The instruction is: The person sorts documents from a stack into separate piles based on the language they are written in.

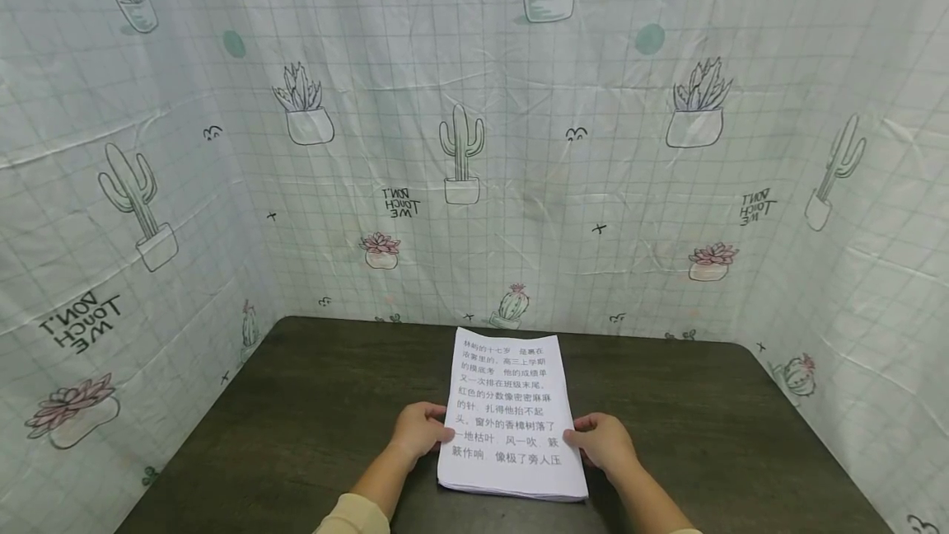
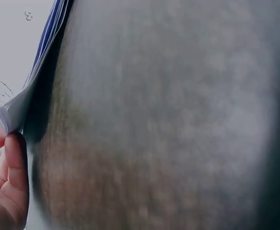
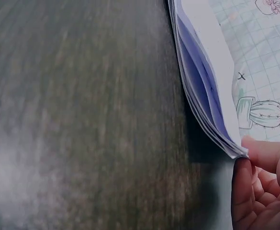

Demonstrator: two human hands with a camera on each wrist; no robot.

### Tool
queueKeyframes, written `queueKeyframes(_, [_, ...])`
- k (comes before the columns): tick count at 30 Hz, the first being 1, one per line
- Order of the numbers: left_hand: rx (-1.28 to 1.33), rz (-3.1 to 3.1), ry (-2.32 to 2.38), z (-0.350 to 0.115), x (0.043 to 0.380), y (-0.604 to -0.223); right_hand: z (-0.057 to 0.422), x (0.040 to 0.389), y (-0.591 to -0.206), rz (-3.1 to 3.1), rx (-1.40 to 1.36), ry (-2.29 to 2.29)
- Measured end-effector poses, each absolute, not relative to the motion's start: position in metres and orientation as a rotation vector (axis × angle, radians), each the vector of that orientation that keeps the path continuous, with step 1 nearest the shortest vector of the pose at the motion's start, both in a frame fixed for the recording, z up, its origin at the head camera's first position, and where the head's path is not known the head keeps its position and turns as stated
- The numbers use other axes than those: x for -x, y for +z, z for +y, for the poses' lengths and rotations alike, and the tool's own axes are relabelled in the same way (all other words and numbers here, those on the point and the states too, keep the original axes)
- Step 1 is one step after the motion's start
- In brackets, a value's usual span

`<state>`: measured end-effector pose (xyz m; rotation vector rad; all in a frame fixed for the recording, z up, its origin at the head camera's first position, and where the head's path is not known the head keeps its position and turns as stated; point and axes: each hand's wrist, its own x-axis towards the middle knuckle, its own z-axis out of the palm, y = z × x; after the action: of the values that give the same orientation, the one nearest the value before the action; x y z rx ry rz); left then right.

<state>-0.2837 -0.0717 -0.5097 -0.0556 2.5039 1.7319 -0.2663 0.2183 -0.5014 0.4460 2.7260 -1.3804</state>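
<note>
A stack of white printed paper [image 1: 507, 402] with rows of large Chinese text lies near the table's front, tilted slightly. My left hand [image 1: 421, 433] pinches its left edge, thumb on top and fingers beneath. On the opposite edge my right hand [image 1: 604, 442] pinches the sheets the same way. In the left wrist view the paper [image 2: 20, 105] is squeezed between thumb and fingers of the left hand [image 2: 5, 177]. The right wrist view has the sheets [image 3: 202, 86] bowed apart along their length and pressed together at the right hand [image 3: 262, 187].
The dark wooden table [image 1: 311, 402] spreads out on both sides of the stack. Behind and beside it hangs a pale gridded curtain [image 1: 519, 147] printed with cacti, succulents and mirrored lettering; its back panel comes down to the table's far edge.
</note>
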Motion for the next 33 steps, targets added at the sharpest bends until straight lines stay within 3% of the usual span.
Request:
queueKeyframes(25, [0.158,2.532,1.818,-0.0743,0.2809,-0.505,0.214,0.2641,-0.4945,2.772,-0.478,-1.462])
queueKeyframes(33, [0.184,2.276,1.961,-0.0771,0.285,-0.5034,0.2143,0.2653,-0.4931,2.607,-0.402,-1.722])
